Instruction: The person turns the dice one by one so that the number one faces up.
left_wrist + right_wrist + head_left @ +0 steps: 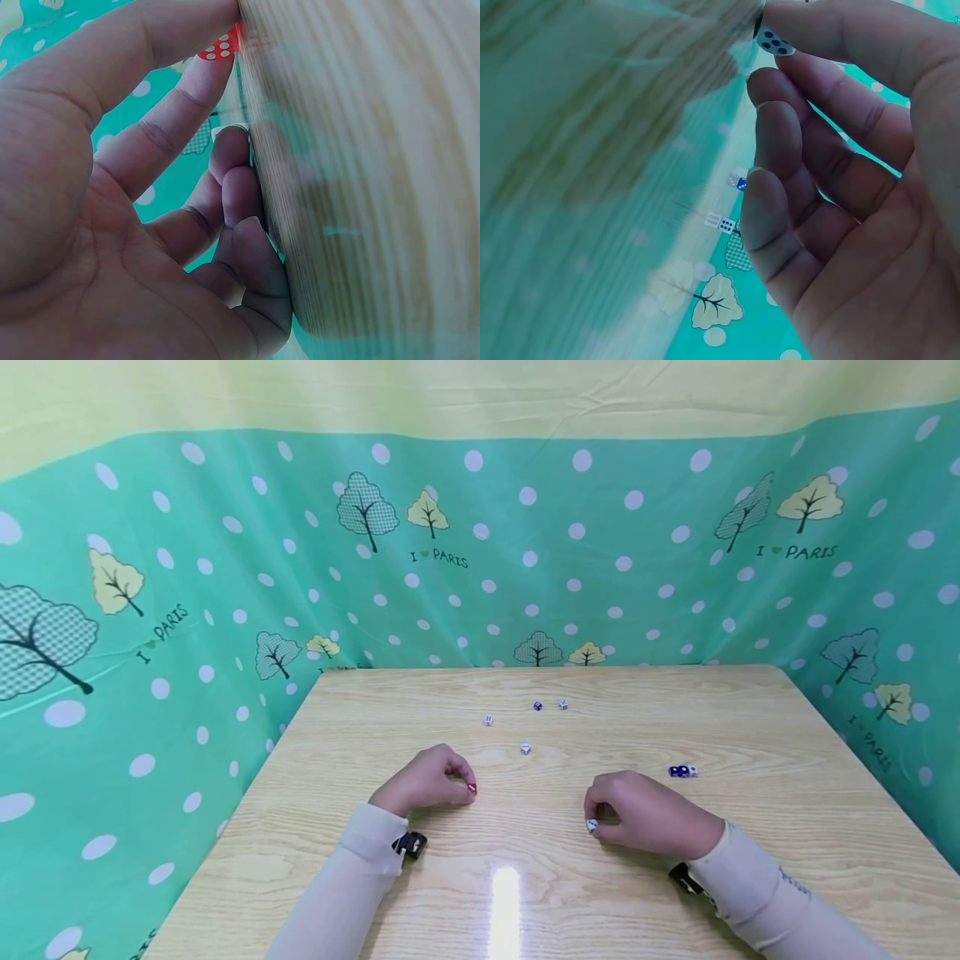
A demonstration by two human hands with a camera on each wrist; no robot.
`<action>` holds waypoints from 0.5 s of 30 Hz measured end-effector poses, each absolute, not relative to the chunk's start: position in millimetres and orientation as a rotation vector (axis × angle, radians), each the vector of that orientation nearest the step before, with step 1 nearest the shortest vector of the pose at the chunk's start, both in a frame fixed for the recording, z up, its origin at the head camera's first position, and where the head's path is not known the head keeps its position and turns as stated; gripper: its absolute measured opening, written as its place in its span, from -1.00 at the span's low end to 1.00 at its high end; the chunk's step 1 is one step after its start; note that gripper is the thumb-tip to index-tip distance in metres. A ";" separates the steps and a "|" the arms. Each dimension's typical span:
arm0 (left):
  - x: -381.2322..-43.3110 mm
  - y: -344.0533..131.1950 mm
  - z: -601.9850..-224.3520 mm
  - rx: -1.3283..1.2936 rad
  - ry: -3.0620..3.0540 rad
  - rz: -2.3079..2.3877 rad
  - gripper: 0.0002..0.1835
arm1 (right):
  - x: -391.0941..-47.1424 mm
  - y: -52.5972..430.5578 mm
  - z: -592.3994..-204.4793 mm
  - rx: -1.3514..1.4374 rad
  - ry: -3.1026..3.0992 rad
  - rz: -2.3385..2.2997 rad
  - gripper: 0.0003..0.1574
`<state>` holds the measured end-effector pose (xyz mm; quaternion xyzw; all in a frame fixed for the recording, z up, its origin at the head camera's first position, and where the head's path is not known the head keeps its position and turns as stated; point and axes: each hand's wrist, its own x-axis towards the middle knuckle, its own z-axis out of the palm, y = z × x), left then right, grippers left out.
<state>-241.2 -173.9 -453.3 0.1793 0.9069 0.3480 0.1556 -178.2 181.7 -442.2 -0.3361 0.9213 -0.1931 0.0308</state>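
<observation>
My left hand (pixel 433 778) pinches a red die (pixel 472 789) between thumb and index finger, low over the table left of the middle. In the left wrist view the red die (pixel 219 49) shows white pips, and the other fingers curl beside the wood. Right of the middle, my right hand (pixel 637 810) pinches a white die (pixel 592 825) by thumb and forefinger. Dark pips show on that white die (pixel 775 42) in the right wrist view. Nearest ahead of the hands lies another white die (pixel 526 748) on the table.
Farther back on the wooden table (pixel 360 710) are a white die (pixel 489 721), a dark blue die (pixel 537 706) and another white die (pixel 563 704). Beyond my right hand sits a short row of blue dice (pixel 678 771) with a white die (pixel 692 771) at its end. A green curtain (pixel 480 568) surrounds the table.
</observation>
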 end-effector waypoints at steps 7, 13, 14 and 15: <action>-241.4 -173.9 -452.4 0.517 2.597 0.996 -0.88 | -180.9 182.9 -442.5 -1.042 2.820 -0.600 -0.79; -241.5 -174.2 -455.2 0.505 2.600 1.010 -0.87 | -179.1 183.1 -442.4 -1.029 2.826 -0.587 -0.82; -241.2 -174.4 -455.9 0.499 2.600 1.009 -0.87 | -178.2 182.7 -443.0 -1.033 2.831 -0.574 -0.81; -240.8 -174.5 -456.3 0.487 2.598 1.007 -0.87 | -177.3 182.0 -443.7 -1.036 2.836 -0.558 -0.81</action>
